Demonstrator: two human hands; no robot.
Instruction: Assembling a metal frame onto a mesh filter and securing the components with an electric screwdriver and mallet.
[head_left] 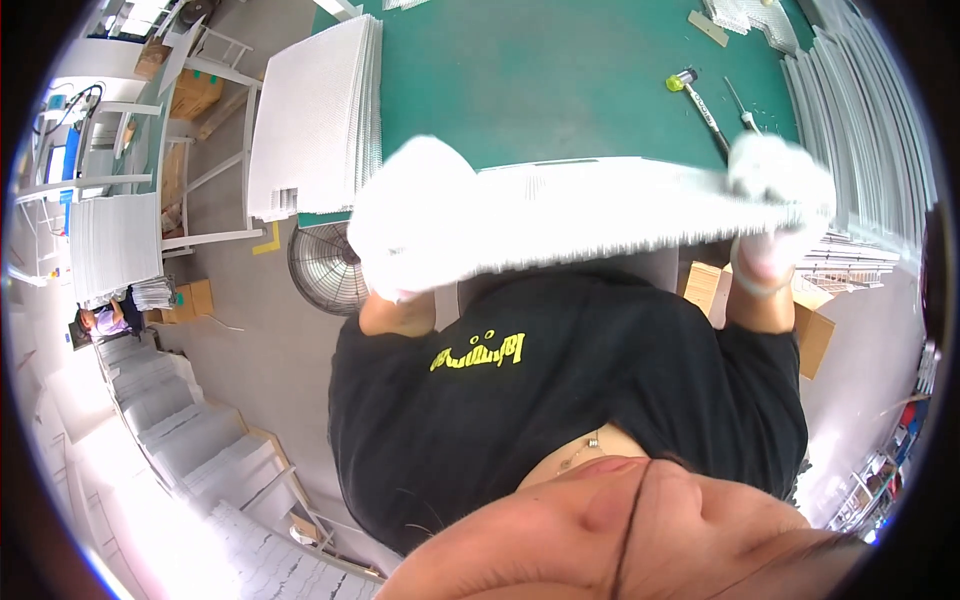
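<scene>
A white sheet with a finely toothed edge (610, 212), perhaps a corrugated panel, spans between my hands over the near edge of the green table. My left hand (415, 215), in a white glove, is closed on its left end; the fingers blend into the bright white. At the other end my right hand (780, 185), also gloved and slightly blurred, grips the sheet with its fingers bent round it. Beyond my right hand lie a hammer with a yellow-green head (698, 100) and a thin screwdriver-like tool (742, 108), its handle close to the glove.
A stack of white sheets (315, 115) fills the table's left side; more sheets (860, 130) stand along the right. A small flat strip (708, 28) lies at the back. On the floor at left is a round fan (325, 268). Cardboard boxes (815, 335) are at right.
</scene>
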